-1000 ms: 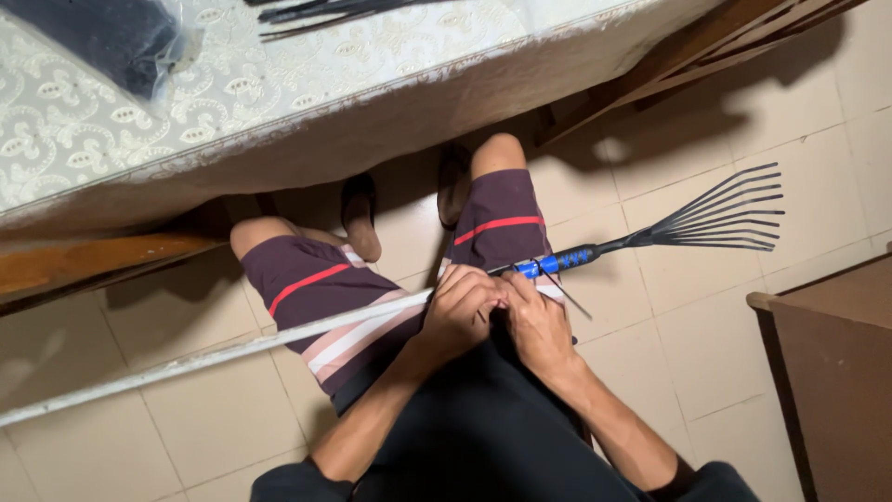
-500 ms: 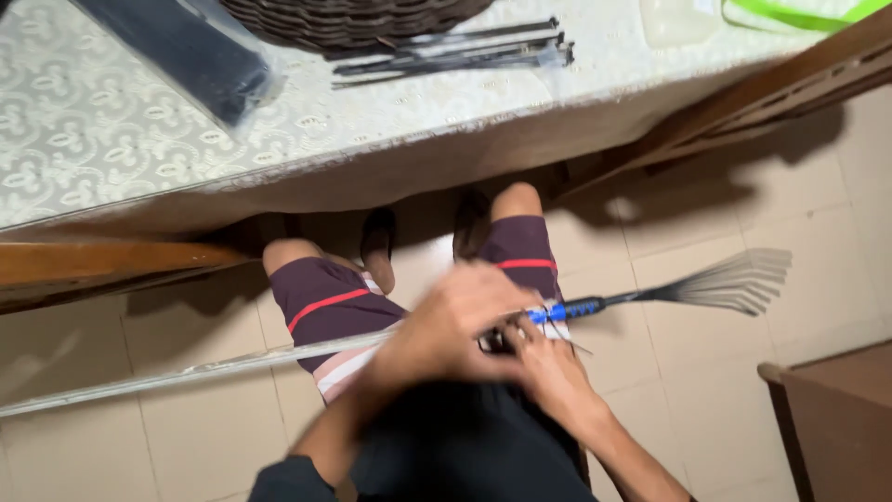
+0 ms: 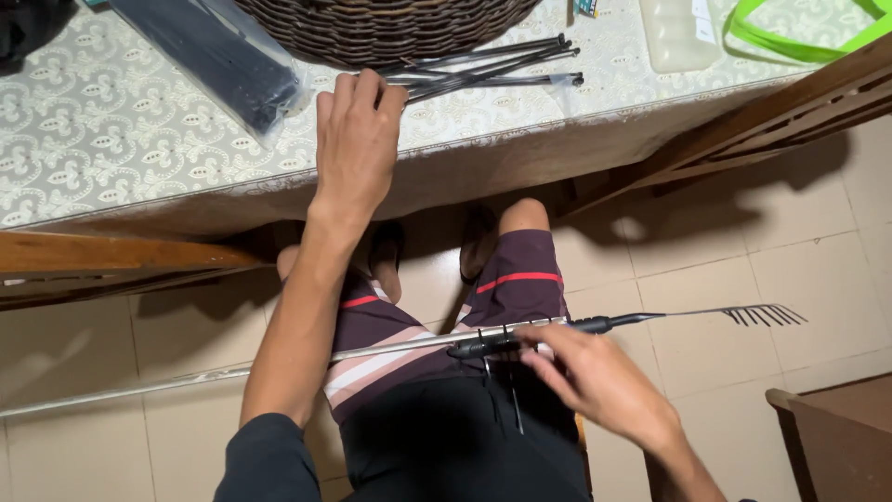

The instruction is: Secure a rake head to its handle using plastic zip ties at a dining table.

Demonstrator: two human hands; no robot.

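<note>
My left hand (image 3: 358,139) is stretched out to the 12 o'clock side, lying on the table (image 3: 111,130) with its patterned cloth, the fingers curled down and their tips touching the near end of a loose bundle of black cable ties (image 3: 492,65); that grip is not closed around anything I can see. The ties fan away toward 2 o'clock, just below the rim of a dark wicker basket (image 3: 381,28). A bag of black ties (image 3: 218,60) lies at 10 o'clock from that hand, close by. My right hand (image 3: 595,381) is down at 5 o'clock over my lap, its fingers loosely bent and resting on the rake (image 3: 520,339), touching the dark socket where the metal head meets the long pale handle. The rake lies across my thighs, handle running off to 8 o'clock, the thin tines (image 3: 762,314) spread at 3 o'clock above the tiled floor (image 3: 799,242). A couple of black ties hang from the joint, under my fingers.
</note>
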